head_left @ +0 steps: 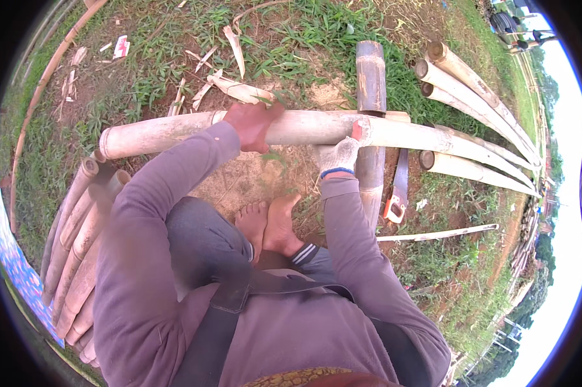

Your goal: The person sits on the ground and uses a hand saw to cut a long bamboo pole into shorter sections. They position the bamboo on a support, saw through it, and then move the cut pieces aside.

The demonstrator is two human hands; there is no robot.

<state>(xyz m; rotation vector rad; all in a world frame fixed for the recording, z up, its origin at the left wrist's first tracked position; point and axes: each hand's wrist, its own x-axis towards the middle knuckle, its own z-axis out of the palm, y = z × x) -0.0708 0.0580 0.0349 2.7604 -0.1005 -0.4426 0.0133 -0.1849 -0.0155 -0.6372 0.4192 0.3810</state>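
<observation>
A long, pale bamboo pole (181,131) runs crosswise in front of me. My left hand (252,126), bare, is wrapped over its top left of the middle. In a white work glove with a blue cuff, my right hand (340,153) grips the near side of the pole; some of its fingers are hidden. Just right of that hand, the pole crosses a darker, thick bamboo piece (371,77) lying lengthwise beneath it. A handsaw (397,193) with an orange and white handle rests on the ground beside the darker piece.
Several bamboo poles (84,232) are stacked at the left, and more poles (474,84) fan out at the right. Split bamboo scraps (236,87) litter the grass ahead. A thin pale strip (442,233) lies near right. My bare feet (265,222) are close behind the pole.
</observation>
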